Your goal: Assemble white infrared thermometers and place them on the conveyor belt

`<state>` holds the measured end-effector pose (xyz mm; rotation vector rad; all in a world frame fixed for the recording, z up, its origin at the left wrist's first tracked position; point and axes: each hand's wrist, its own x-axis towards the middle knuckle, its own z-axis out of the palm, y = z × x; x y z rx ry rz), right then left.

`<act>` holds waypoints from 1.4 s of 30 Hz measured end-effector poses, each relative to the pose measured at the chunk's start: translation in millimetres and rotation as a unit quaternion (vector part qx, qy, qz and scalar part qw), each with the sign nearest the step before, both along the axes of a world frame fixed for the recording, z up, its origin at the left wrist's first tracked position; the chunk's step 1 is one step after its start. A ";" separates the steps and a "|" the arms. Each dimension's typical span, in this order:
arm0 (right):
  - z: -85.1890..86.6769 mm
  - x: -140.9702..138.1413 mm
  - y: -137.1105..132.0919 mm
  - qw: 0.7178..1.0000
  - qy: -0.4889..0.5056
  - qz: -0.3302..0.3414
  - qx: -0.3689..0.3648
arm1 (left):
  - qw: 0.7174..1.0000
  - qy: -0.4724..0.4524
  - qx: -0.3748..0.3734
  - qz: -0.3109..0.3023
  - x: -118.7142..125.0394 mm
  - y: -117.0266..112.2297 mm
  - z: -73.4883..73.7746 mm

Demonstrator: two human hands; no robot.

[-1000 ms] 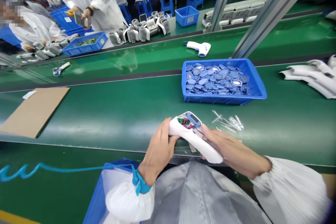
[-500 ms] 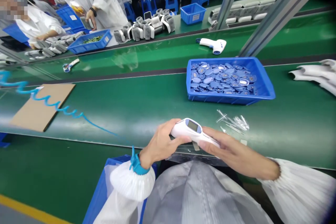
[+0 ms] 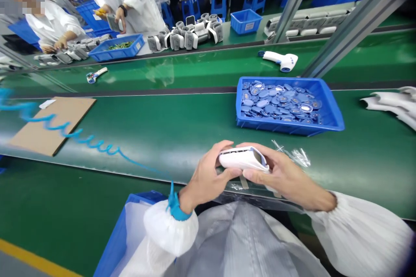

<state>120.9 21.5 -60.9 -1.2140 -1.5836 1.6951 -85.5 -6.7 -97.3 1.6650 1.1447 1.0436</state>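
A white handheld infrared thermometer point(image 3: 242, 161) is held between both hands above the near edge of the green belt. My left hand point(image 3: 206, 178) grips its left end, thumb in front and fingers behind. Around the other end, where part of a dark screen with a blue surround shows, my right hand point(image 3: 282, 172) is closed. A dark seam or slot runs along the upper side of the casing. Beyond my hands lie thin clear plastic strips point(image 3: 300, 157). A blue anti-static strap point(image 3: 177, 207) circles my left wrist.
A blue bin point(image 3: 292, 127) of blue oval covers point(image 3: 276, 104) stands behind my hands. White shells point(image 3: 391, 104) lie right, cardboard point(image 3: 55, 125) left. A coiled blue cord point(image 3: 76, 133) crosses the left side. Another thermometer point(image 3: 281, 59) rests beyond the bin. Co-workers are across the line.
The thermometer has turned in my hands, its screen swinging from facing up to the right end. My right hand has shifted left along it. The view has moved slightly.
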 end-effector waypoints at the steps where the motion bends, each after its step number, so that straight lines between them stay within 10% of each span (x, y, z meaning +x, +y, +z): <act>1: 1.3 1.1 -0.5 1.000 0.008 -0.005 -0.015 | 0.997 0.037 0.059 0.025 1.2 -1.7 -1.4; 9: 10.2 -3.4 -6.6 0.998 0.015 -0.027 -0.055 | 0.956 0.161 0.223 0.096 3.4 -10.1 -17.1; 18: 5.2 -1.3 3.7 0.990 -0.040 -0.041 0.127 | 0.992 0.121 0.012 0.035 -0.1 -2.0 20.9; 23: 4.1 -45.9 14.3 0.907 -0.147 -0.219 0.330 | 0.987 0.154 -0.038 0.021 4.5 11.8 33.2; 28: -3.1 -68.0 20.0 0.815 -0.222 -0.197 0.498 | 0.958 0.280 -0.023 -0.050 10.8 19.6 31.8; 42: -2.3 -71.8 28.9 0.799 -0.193 -0.244 0.514 | 0.936 0.351 0.015 -0.006 16.1 22.0 27.5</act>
